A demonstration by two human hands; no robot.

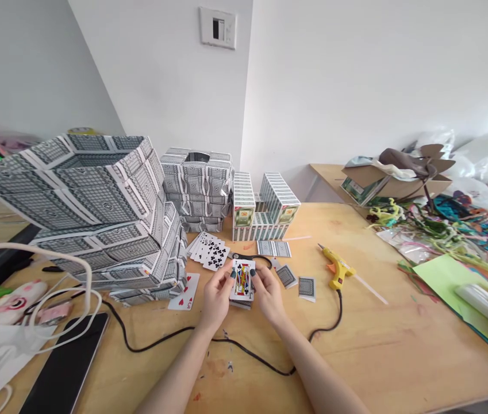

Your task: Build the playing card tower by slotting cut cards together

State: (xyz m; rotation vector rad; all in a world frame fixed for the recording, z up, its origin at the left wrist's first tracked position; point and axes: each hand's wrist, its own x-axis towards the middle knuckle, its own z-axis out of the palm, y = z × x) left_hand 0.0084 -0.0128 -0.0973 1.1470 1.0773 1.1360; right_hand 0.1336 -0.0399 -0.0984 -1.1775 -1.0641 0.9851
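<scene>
Between my two hands is a jack of clubs playing card, face up over the table. My left hand pinches its left edge with the thumb on top. On the opposite edge, my right hand holds it the same way. Part of another card shows just below it. Behind my hands lie scissors, partly hidden, and a fan of club cards. Face-down cards rest to the right of my hands. A three of hearts lies to the left.
Tall structures of folded cards stand at the left. Card boxes are stacked at the back. A yellow glue gun lies right, its black cord crossing the front. A phone sits front left; craft scraps pile up right.
</scene>
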